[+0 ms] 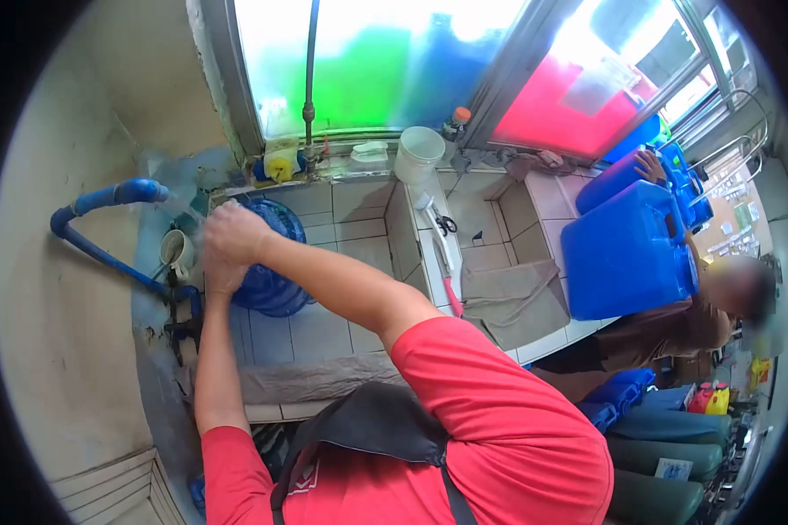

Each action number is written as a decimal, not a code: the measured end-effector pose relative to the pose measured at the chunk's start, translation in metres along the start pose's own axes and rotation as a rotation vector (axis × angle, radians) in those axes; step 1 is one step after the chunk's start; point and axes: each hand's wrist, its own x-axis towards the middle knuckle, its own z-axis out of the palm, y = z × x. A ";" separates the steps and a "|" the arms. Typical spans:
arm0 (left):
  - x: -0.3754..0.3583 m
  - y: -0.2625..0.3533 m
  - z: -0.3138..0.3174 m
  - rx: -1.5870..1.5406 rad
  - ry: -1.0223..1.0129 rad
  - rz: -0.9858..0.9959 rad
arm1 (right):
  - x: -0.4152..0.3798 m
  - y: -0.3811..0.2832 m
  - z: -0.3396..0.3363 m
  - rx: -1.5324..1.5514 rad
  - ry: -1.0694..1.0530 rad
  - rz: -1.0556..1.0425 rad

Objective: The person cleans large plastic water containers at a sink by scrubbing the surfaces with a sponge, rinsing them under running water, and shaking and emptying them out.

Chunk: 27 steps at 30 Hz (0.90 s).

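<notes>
My right hand [236, 231] and my left hand [225, 273] are pressed together at the left side of a tiled sink. Water runs from the open end of a blue pipe [105, 199] down to them. Their fingers are smeared and partly hidden by each other, so I cannot make out anything held. Just beside and behind them, a large round blue water bottle [280, 293] stands in the sink basin [324, 319]; my right forearm hides part of it. A white mug-like container [177, 251] is left of my hands, near the pipe.
A white bucket [419, 156] stands on the back ledge. Scissors [446, 225] and a pink-handled tool [452, 296] lie on the divider. A grey cloth [512, 302] covers the second basin's front. At right, a person's hand [650, 166] touches blue jugs [622, 249].
</notes>
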 end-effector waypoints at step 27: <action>0.049 0.077 -0.012 -0.544 0.210 -0.132 | -0.131 -0.022 -0.047 0.360 -0.009 1.023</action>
